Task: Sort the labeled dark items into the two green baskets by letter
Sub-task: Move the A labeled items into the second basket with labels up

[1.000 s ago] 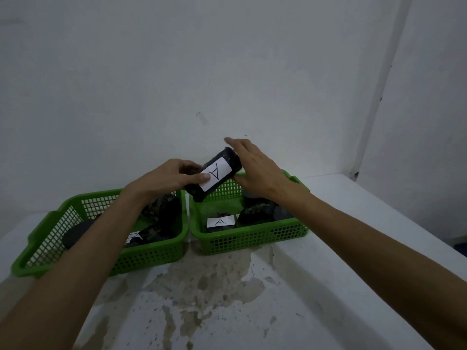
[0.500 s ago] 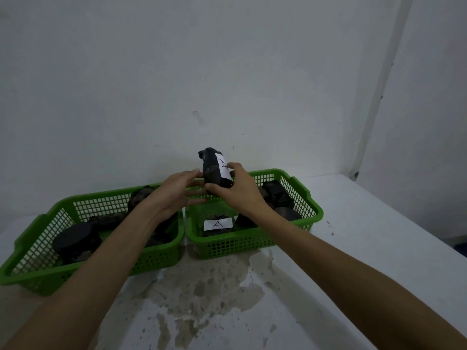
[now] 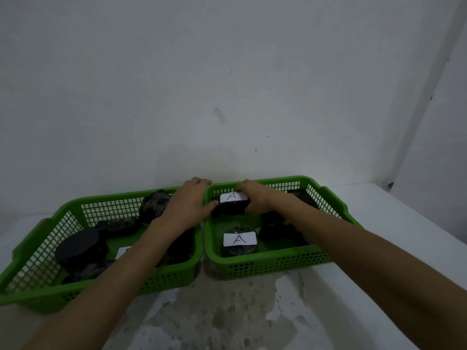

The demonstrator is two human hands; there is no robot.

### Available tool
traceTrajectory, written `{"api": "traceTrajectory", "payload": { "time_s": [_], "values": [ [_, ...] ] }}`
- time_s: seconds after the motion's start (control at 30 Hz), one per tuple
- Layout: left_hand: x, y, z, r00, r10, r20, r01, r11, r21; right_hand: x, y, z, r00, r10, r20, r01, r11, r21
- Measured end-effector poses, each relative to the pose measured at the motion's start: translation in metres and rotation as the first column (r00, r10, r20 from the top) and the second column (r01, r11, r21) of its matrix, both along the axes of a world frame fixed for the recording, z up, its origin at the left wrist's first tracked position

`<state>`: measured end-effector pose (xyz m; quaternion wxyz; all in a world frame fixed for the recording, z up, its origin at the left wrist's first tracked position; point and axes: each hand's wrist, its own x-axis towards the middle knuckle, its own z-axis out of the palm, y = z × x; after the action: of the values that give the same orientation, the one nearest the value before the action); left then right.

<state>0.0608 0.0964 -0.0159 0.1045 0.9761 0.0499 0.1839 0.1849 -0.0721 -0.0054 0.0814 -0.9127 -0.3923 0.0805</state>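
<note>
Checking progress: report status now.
Both hands, left hand and right hand, on dark A-labelled item, inside right green plastic basket. Nothing obstructing.

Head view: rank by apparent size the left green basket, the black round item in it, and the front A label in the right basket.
1. left green basket, partly hidden by an arm
2. black round item
3. front A label

The gaps look too wide for nearness to the camera to reorder them.

White worktop (image 3: 394, 238), marked by a broad grey-brown stain (image 3: 227, 309) along its near middle. Plain pale wall (image 3: 202, 72) behind, lightly scuffed (image 3: 217, 114). Vertical corner edge (image 3: 427, 97) at right, meeting the worktop's far corner.
</note>
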Motion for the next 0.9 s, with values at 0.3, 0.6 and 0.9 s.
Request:
{"api": "traceTrajectory", "payload": {
  "time_s": [0.3, 0.6, 0.9],
  "values": [
    [0.012, 0.001, -0.009, 0.987, -0.086, -0.138, 0.089, 0.996, 0.02, 0.031, 0.011, -0.025, 0.999, 0.022, 0.04, -0.018, 0.994, -0.108],
    [0.016, -0.017, 0.001, 0.979, -0.122, -0.165, 0.138, 0.986, 0.091, 0.029, -0.01, -0.017, 0.998, 0.031, 0.062, -0.033, 0.999, 0.031],
    [0.043, -0.084, -0.001, 0.917, -0.268, -0.294, 0.282, 0.959, 0.005, 0.018, -0.085, 0.012, 0.985, -0.045, 0.164, -0.011, 0.947, 0.321]
  ]
}}
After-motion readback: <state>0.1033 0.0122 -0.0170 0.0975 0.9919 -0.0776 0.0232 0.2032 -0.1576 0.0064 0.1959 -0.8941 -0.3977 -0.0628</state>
